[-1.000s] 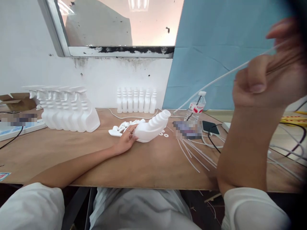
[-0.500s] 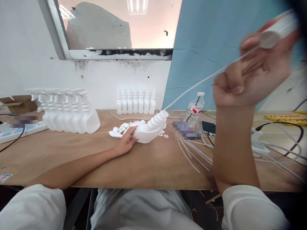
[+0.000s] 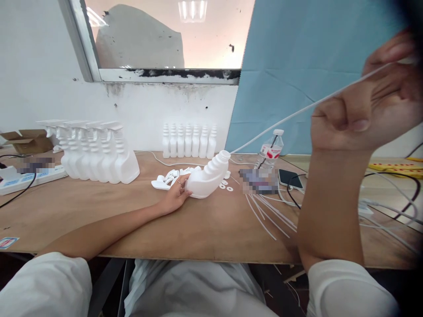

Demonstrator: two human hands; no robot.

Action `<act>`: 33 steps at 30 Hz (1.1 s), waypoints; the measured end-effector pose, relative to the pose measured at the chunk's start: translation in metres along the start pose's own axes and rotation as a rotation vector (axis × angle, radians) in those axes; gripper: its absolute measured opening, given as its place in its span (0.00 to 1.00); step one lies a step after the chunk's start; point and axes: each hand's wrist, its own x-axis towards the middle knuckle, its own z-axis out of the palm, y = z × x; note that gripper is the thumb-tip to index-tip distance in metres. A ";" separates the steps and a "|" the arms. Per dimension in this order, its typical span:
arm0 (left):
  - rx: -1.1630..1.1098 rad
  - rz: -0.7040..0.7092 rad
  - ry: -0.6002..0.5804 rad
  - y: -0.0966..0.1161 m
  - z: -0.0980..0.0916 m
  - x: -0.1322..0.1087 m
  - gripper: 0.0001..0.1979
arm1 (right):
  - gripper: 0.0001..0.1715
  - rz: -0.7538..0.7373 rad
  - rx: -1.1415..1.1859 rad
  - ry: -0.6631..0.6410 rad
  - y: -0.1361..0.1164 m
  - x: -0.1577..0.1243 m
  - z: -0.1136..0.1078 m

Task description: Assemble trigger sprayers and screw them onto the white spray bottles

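Observation:
My left hand point(image 3: 176, 196) is closed around the base of a white spray bottle point(image 3: 207, 179), tilted on the table with its open mouth up and to the right. High at the right, my right hand point(image 3: 380, 97) has its fingers curled around a white spray head, now mostly hidden by the fingers and the frame edge. From it a long thin white tube point(image 3: 310, 105) slants down to the bottle's mouth; whether its tip is inside I cannot tell. White trigger parts point(image 3: 170, 177) lie behind my left hand, and small white washers point(image 3: 229, 189) lie right of the bottle.
Bottles with spray heads point(image 3: 99, 154) stand in a row at the left, several open bottles point(image 3: 188, 143) by the wall. Loose tubes point(image 3: 269, 213), a water bottle point(image 3: 269, 152), a phone point(image 3: 291, 178) and cables are at the right. A power strip point(image 3: 33, 178) lies far left.
My right hand has moved further right, carrying the spray head almost out of view and pulling the tube's lower end to the right edge of the bottle's mouth. My left hand keeps its hold.

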 end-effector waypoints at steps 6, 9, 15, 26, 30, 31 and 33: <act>0.026 0.002 -0.014 0.005 0.000 0.000 0.26 | 0.12 -0.007 -0.548 -0.003 0.034 -0.002 0.022; 0.001 -0.016 -0.015 0.008 0.000 0.001 0.26 | 0.15 0.179 -0.699 -0.051 0.057 -0.002 0.020; -0.067 -0.117 -0.043 0.009 0.002 -0.001 0.28 | 0.13 0.541 -1.035 -0.286 0.097 -0.004 -0.001; 0.056 0.224 0.183 0.080 -0.015 0.050 0.26 | 0.26 0.521 -0.643 -0.155 0.171 -0.029 -0.013; 0.336 0.269 0.272 0.125 -0.024 0.088 0.27 | 0.31 0.431 -0.607 -0.044 0.190 -0.037 -0.012; 0.392 0.269 0.290 0.131 -0.026 0.095 0.26 | 0.31 0.434 -0.615 -0.029 0.192 -0.038 -0.010; 0.452 0.276 0.302 0.141 -0.031 0.104 0.20 | 0.30 0.453 -0.618 -0.022 0.194 -0.042 -0.007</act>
